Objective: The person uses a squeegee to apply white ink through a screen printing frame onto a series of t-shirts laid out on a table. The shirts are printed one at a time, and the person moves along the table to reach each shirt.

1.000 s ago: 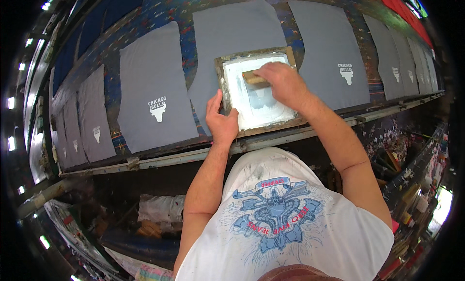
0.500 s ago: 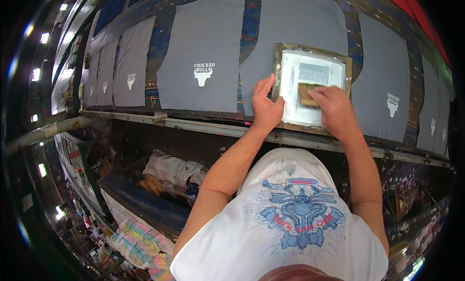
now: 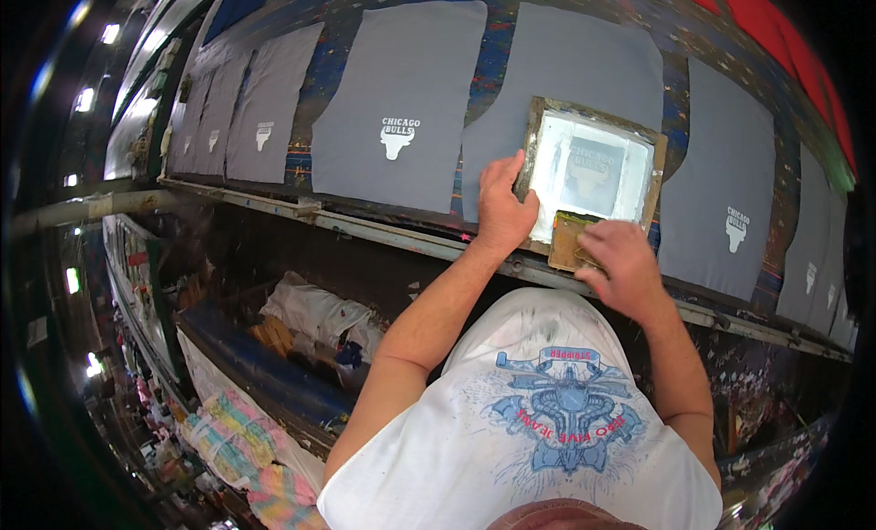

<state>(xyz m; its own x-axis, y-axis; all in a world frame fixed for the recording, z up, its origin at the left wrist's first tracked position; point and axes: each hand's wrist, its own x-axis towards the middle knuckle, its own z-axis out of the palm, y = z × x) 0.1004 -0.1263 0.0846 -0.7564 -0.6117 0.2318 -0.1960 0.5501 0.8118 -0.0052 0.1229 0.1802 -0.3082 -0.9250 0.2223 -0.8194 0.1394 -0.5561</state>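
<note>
A wooden-framed printing screen (image 3: 598, 116) lies on a grey cut fabric piece (image 3: 589, 60), with white ink around its inner edges. Through its mesh a pale bull-head design with lettering shows. My left hand (image 3: 505, 206) grips the left side of the frame, fingers along the wood and thumb toward the inside. In my right hand (image 3: 622, 265) is a small wooden squeegee (image 3: 568, 243), held at the near edge of the screen. Its blade edge faces the mesh, and my fingers cover its right part.
Along the paint-stained table (image 3: 304, 133) lie several more grey fabric pieces (image 3: 401, 69) with white bull-head prints. A metal rail (image 3: 383, 235) runs along the near table edge. Red fabric (image 3: 757, 37) lies at the far right. Below left is a dark blue padded bench (image 3: 265, 370) beside wrapped bundles.
My right hand has drawn the squeegee toward me, from the middle of the screen to its near edge, uncovering the design. My left hand stays on the frame. The view has shifted slightly.
</note>
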